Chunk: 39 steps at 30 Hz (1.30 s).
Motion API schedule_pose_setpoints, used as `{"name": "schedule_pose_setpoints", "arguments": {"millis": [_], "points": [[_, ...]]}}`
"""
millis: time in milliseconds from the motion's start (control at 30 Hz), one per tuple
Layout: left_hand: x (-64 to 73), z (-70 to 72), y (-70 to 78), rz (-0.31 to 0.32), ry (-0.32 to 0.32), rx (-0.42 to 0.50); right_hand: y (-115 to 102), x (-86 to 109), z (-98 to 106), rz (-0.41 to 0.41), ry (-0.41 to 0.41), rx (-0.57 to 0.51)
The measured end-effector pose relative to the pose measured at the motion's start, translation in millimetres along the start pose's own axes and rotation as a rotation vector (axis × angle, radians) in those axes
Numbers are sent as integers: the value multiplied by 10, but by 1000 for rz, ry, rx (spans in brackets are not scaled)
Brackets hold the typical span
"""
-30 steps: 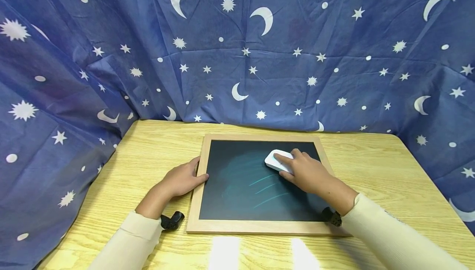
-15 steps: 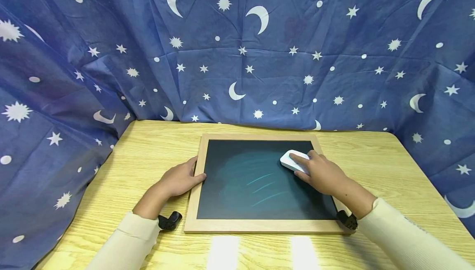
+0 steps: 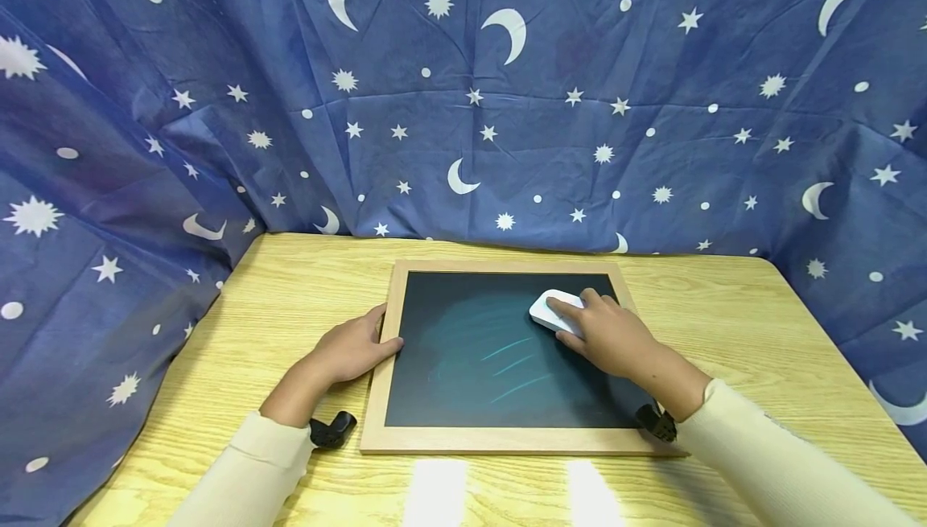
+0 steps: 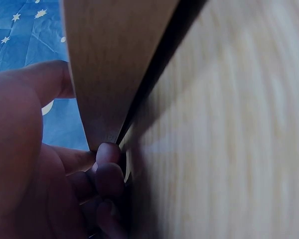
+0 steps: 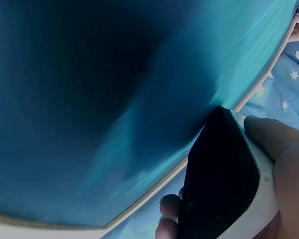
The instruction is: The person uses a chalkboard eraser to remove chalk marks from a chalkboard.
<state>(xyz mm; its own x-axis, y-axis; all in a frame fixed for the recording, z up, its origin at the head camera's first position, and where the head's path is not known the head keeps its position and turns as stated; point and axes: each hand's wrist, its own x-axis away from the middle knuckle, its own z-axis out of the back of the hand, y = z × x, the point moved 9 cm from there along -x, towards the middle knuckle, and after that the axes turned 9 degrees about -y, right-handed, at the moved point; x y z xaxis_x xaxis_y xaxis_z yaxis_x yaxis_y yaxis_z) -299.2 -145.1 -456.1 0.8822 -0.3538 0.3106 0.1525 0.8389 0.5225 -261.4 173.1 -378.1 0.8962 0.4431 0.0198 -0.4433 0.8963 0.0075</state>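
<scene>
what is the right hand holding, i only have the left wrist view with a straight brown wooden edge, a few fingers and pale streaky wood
Observer: The right hand grips a white rounded block eraser with a black underside.
Operator: ok and what does my wooden edge belong to
Observer: It is part of the light wooden frame around a black rectangular chalkboard, as the head view shows.
Operator: anything drawn on it
Observer: Yes, three thin teal lines show on the dark surface, lower than the eraser and mostly to its left in the head view.
</scene>
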Motion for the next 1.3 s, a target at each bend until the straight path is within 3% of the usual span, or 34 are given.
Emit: {"name": "schedule_pose_setpoints", "arguments": {"millis": [333, 733, 1133, 1300], "points": [[-4, 7, -10, -1, -1, 3, -346, -239, -70, 15, -56, 10], [0, 0, 16, 3, -11, 16, -762, -458, -67, 90, -55, 29], [2, -9, 39, -3, 10, 0, -722, -468, -105, 70, -108, 3], [40, 43, 95, 11, 81, -121, -672, -453, -100, 65, -113, 0]]}}
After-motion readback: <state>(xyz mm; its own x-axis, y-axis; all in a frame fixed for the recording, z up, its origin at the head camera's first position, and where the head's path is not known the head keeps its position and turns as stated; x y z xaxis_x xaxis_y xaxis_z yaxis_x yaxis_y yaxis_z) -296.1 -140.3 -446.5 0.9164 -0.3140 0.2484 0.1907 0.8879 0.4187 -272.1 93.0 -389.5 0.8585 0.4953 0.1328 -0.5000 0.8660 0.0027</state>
